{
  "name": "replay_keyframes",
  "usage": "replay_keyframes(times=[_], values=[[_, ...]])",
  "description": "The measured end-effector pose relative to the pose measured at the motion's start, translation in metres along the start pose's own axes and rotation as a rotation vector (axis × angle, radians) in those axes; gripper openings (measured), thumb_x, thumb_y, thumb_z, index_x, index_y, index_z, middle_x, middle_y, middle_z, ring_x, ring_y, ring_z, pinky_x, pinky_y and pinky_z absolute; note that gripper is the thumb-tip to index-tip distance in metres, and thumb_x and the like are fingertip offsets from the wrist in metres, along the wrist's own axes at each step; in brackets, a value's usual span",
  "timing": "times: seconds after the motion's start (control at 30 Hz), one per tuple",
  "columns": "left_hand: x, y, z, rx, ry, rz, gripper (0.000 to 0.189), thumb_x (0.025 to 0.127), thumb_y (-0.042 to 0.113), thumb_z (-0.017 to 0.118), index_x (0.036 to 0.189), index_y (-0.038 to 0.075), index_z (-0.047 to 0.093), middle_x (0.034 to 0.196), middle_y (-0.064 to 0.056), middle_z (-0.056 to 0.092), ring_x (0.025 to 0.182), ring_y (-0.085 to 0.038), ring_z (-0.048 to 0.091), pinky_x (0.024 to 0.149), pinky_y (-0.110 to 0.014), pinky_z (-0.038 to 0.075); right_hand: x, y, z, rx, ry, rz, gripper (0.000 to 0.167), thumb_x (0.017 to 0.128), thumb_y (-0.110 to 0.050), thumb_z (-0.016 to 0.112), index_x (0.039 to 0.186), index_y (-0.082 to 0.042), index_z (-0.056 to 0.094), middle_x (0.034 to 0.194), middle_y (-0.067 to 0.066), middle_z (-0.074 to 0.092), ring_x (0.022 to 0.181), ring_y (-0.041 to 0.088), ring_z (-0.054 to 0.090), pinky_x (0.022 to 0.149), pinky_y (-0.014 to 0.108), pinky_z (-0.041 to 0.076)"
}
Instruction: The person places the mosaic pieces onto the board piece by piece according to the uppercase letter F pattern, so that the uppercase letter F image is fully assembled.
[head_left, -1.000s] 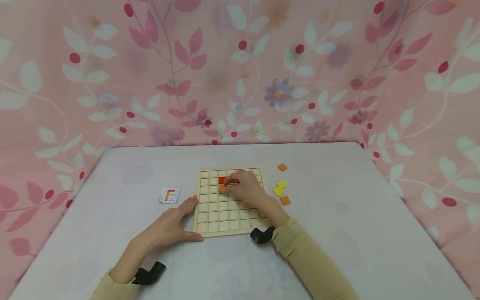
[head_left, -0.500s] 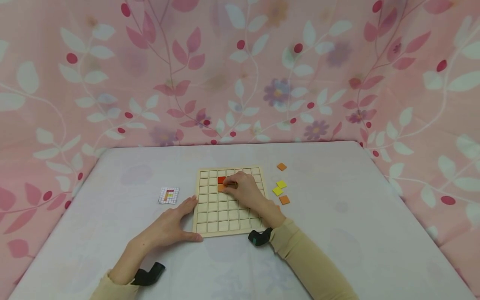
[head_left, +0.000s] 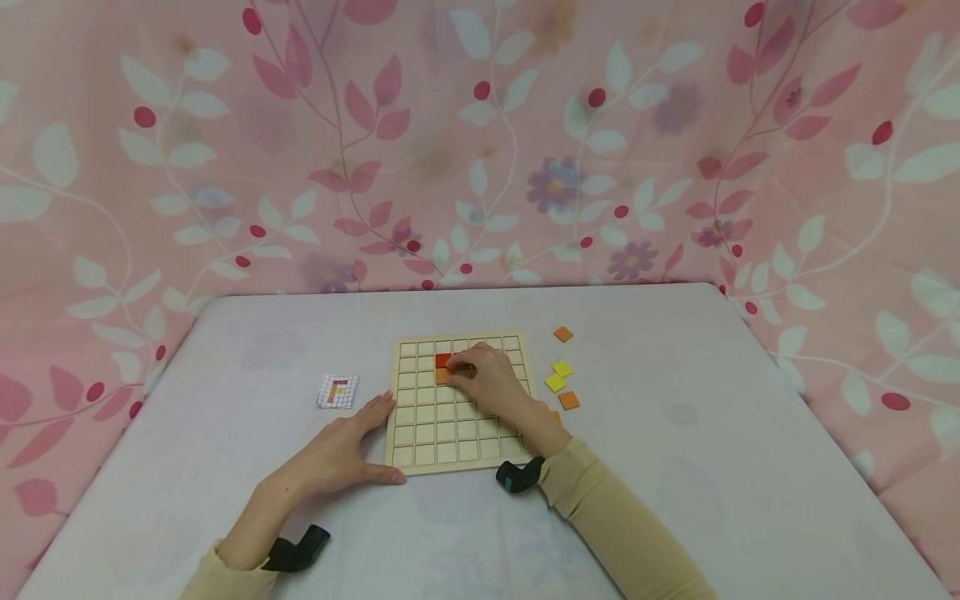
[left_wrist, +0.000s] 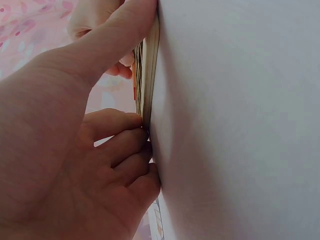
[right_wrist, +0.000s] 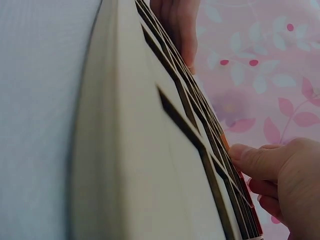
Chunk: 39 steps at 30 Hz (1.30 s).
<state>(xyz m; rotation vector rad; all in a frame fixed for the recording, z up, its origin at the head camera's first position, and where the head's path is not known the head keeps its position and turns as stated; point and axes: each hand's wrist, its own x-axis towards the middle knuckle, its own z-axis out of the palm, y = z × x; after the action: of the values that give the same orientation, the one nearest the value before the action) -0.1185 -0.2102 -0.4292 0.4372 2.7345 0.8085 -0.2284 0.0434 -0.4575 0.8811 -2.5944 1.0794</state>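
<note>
A wooden grid board (head_left: 425, 433) lies flat on the table. On it sit a red square tile (head_left: 443, 360) and, just below, an orange square tile (head_left: 442, 377). My right hand (head_left: 491, 379) is over the board, its thumb and fingertips pinching at the orange tile's right side. The thumb meets an orange edge (right_wrist: 225, 141) in the right wrist view. More red shows beyond those fingers in that view; the hand hides cells behind it. My left hand (head_left: 337, 450) rests along the board's left side, thumb at the near corner and fingertips touching the edge (left_wrist: 148, 90).
Left of the board lies a small gridded pattern card (head_left: 337, 391) with red, orange and yellow squares. To the right are two yellow tiles (head_left: 555, 382) and loose orange tiles (head_left: 569, 400), one partly hidden by the right wrist. A floral pink cloth (head_left: 480, 167) hangs behind the table.
The right hand has shifted very slightly at the orange tile, and its wrist has moved a little left, uncovering part of another orange tile. The left hand stays where it was.
</note>
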Motion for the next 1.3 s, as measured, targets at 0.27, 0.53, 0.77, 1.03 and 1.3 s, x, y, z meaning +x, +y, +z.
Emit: replay_keyframes(times=[0.27, 0.53, 0.77, 1.03, 1.3], values=[[-0.001, 0.0, 0.0, -0.001, -0.005, -0.01, 0.118, 0.067, 0.063, 0.083, 0.157, 0.008, 0.03, 0.165, -0.008, 0.025, 0.152, -0.034, 0.021, 0.117, -0.058, 0.028, 0.0, 0.0, 0.001, 0.017, 0.008, -0.009, 0.015, 0.083, -0.016, 0.082, 0.096, -0.011, 0.077, 0.093, -0.001, 0.076, 0.091, 0.016, 0.064, 0.082, 0.03, 0.052], [-0.001, -0.001, -0.001, 0.005, 0.002, -0.012, 0.118, 0.067, 0.063, 0.083, 0.157, 0.007, 0.031, 0.165, -0.007, 0.026, 0.152, -0.034, 0.023, 0.117, -0.058, 0.028, 0.001, 0.0, 0.002, 0.042, 0.005, -0.002, 0.015, 0.082, -0.016, 0.083, 0.095, -0.01, 0.077, 0.093, 0.0, 0.075, 0.09, 0.016, 0.063, 0.081, 0.03, 0.052], [-0.001, -0.003, 0.0, 0.001, 0.002, 0.0, 0.118, 0.067, 0.062, 0.083, 0.157, 0.006, 0.031, 0.165, -0.008, 0.026, 0.152, -0.035, 0.022, 0.118, -0.057, 0.028, 0.004, -0.002, -0.003, 0.056, -0.02, 0.039, 0.017, 0.084, -0.019, 0.082, 0.098, -0.01, 0.078, 0.095, 0.0, 0.075, 0.094, 0.017, 0.064, 0.084, 0.032, 0.052], [0.0, -0.003, 0.002, -0.005, 0.0, 0.005, 0.119, 0.066, 0.063, 0.083, 0.157, 0.007, 0.031, 0.165, -0.007, 0.025, 0.152, -0.034, 0.021, 0.118, -0.057, 0.027, 0.006, 0.01, -0.045, 0.136, 0.05, 0.182, 0.024, 0.084, -0.022, 0.082, 0.103, -0.008, 0.078, 0.102, 0.006, 0.074, 0.104, 0.027, 0.065, 0.094, 0.049, 0.051], [0.0, -0.002, 0.001, 0.003, -0.002, -0.001, 0.119, 0.066, 0.063, 0.084, 0.157, 0.007, 0.031, 0.165, -0.008, 0.025, 0.152, -0.034, 0.022, 0.118, -0.057, 0.028, -0.009, 0.055, -0.09, 0.072, 0.141, 0.271, 0.022, 0.085, -0.022, 0.081, 0.102, -0.008, 0.077, 0.103, 0.008, 0.074, 0.105, 0.029, 0.062, 0.096, 0.049, 0.046]])
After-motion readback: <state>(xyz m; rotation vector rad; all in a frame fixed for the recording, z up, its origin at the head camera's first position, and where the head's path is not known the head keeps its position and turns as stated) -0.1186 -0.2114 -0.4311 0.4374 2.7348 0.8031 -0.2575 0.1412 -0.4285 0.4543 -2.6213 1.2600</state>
